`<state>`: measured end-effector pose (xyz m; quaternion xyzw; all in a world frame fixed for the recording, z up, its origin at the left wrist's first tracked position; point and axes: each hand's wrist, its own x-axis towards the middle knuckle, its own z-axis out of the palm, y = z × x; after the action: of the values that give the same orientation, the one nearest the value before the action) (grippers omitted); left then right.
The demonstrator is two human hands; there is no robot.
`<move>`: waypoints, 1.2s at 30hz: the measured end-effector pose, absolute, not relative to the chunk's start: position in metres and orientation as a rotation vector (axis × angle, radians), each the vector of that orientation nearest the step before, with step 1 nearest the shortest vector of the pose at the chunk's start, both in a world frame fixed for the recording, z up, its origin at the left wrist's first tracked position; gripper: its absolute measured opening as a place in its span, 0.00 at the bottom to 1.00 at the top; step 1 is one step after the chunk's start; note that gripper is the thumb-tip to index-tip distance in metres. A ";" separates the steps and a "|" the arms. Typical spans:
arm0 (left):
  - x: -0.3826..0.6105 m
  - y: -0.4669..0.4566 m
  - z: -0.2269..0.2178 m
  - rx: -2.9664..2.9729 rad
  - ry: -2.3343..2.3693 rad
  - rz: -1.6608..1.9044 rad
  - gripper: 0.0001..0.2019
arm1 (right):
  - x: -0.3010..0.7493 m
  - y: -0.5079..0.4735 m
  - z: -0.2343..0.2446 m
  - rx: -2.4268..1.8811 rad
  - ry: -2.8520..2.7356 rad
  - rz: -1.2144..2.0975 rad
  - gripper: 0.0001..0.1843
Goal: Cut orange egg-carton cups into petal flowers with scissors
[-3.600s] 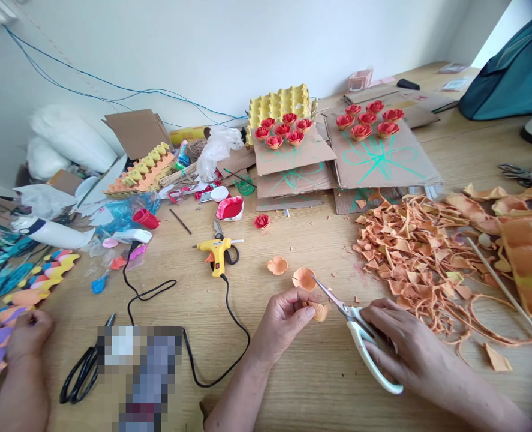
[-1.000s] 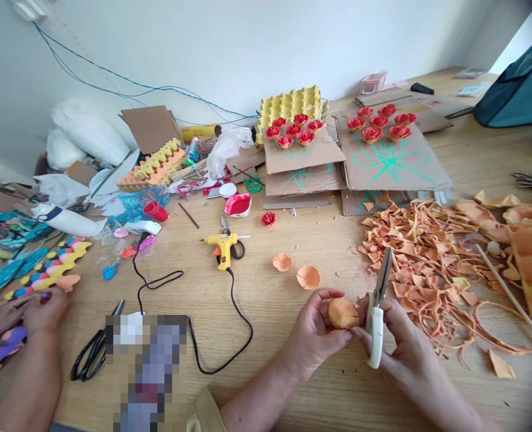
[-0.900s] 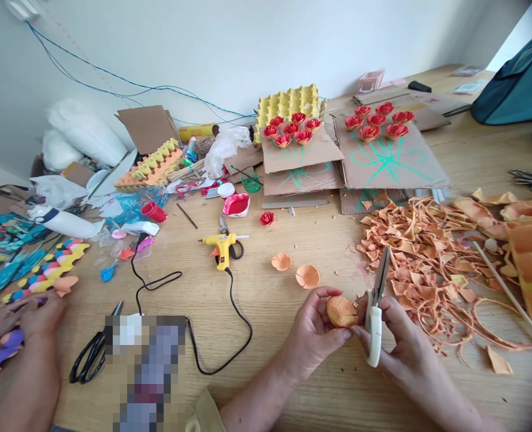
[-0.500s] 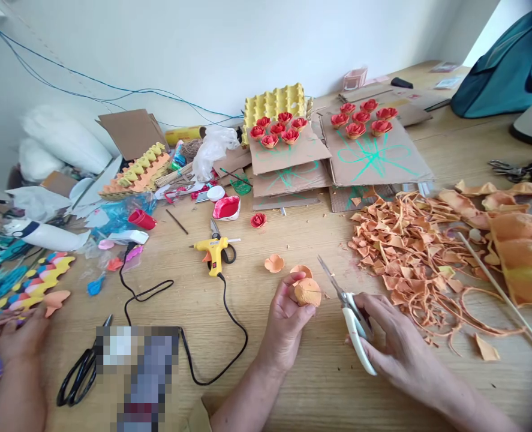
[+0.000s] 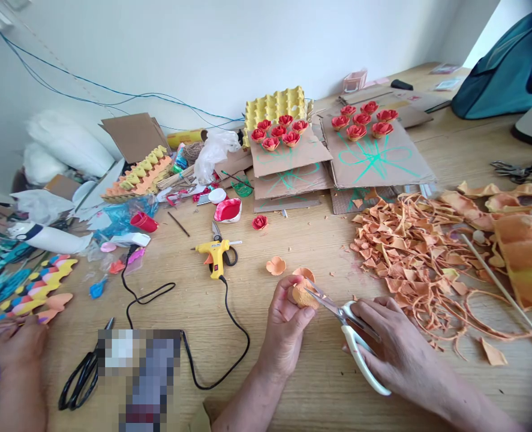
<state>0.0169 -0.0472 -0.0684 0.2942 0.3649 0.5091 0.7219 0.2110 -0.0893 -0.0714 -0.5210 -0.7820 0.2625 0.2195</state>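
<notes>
The left hand (image 5: 286, 333) has its thumb and fingers pinched on a small orange cup piece (image 5: 303, 295). The piece sits right at the tips of those fingers. The right hand (image 5: 394, 342) has its fingers wrapped on the white handles of the scissors (image 5: 340, 312). The blades are a bit apart, and their tips are at the right side of the piece. I can't tell if they are biting into it.

Just past the left fingers is an orange cup (image 5: 304, 274), partly hidden, and next to it an orange flower (image 5: 276, 265).

Farther past the left fingers, and to their left, is a dish (image 5: 234, 219) with red stuff in it. Farther left is a red cup (image 5: 144, 222); I can't see what is inside.

Wood of the tabletop (image 5: 328, 384) shows between the two wrists. More wood shows from the left fingers over to the yellow glue gun (image 5: 218, 255). To the right, a big pile of orange scraps (image 5: 405, 246) starts just past the right fingers.
</notes>
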 end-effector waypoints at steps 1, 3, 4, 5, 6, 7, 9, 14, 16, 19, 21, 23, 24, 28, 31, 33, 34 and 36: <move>0.016 -0.047 -0.069 0.667 0.806 1.127 0.23 | 0.211 -0.089 -0.071 -1.439 -2.166 0.706 0.04; 0.016 -0.048 -0.071 0.706 0.802 1.134 0.22 | 0.210 -0.089 -0.070 -1.434 -2.171 0.673 0.04; 0.015 -0.048 -0.072 0.726 0.792 1.136 0.22 | 0.210 -0.089 -0.070 -1.435 -2.174 0.662 0.04; 0.015 -0.048 -0.072 0.745 0.779 1.136 0.21 | 0.210 -0.089 -0.069 -1.435 -2.178 0.654 0.04; 0.015 -0.048 -0.072 0.762 0.762 1.133 0.20 | 0.210 -0.089 -0.069 -1.436 -2.184 0.650 0.04; 0.015 -0.048 -0.072 0.778 0.746 1.128 0.20 | 0.210 -0.089 -0.068 -1.436 -2.190 0.652 0.04; 0.016 -0.048 -0.070 0.807 0.734 1.120 0.19 | 0.210 -0.090 -0.067 -1.428 -2.200 0.663 0.05; 0.018 -0.050 -0.065 0.866 0.785 1.106 0.19 | 0.211 -0.090 -0.064 -1.377 -2.202 0.688 0.07; 0.018 -0.051 -0.066 0.865 0.773 1.095 0.19 | 0.211 -0.089 -0.064 -1.357 -2.206 0.684 0.08; 0.018 -0.051 -0.067 0.860 0.767 1.085 0.19 | 0.211 -0.089 -0.064 -1.335 -2.212 0.669 0.09; 0.019 -0.052 -0.068 0.860 0.773 1.079 0.19 | 0.212 -0.089 -0.064 -1.332 -2.219 0.656 0.11; 0.019 -0.053 -0.069 0.857 0.767 1.073 0.20 | 0.212 -0.090 -0.066 -1.327 -2.223 0.638 0.13; 0.020 -0.053 -0.069 0.856 0.763 1.070 0.20 | 0.212 -0.090 -0.067 -1.325 -2.223 0.631 0.14; 0.020 -0.055 -0.068 0.851 0.789 1.055 0.22 | 0.212 -0.089 -0.069 -1.312 -2.212 0.610 0.15; 0.019 -0.054 -0.069 0.846 0.795 1.052 0.22 | 0.212 -0.089 -0.068 -1.298 -2.198 0.605 0.13; 0.019 -0.053 -0.070 0.835 0.784 1.055 0.23 | 0.212 -0.089 -0.067 -1.290 -2.195 0.602 0.12; 0.019 -0.053 -0.070 0.828 0.777 1.054 0.23 | 0.212 -0.089 -0.067 -1.286 -2.200 0.602 0.12; 0.019 -0.052 -0.070 0.815 0.760 1.053 0.23 | 0.212 -0.089 -0.066 -1.275 -2.212 0.605 0.11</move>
<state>0.0194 -0.0523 -0.0704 0.3688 0.3439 0.4765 0.7202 0.2123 -0.0888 -0.0660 -0.4697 -0.8150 0.2227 0.2559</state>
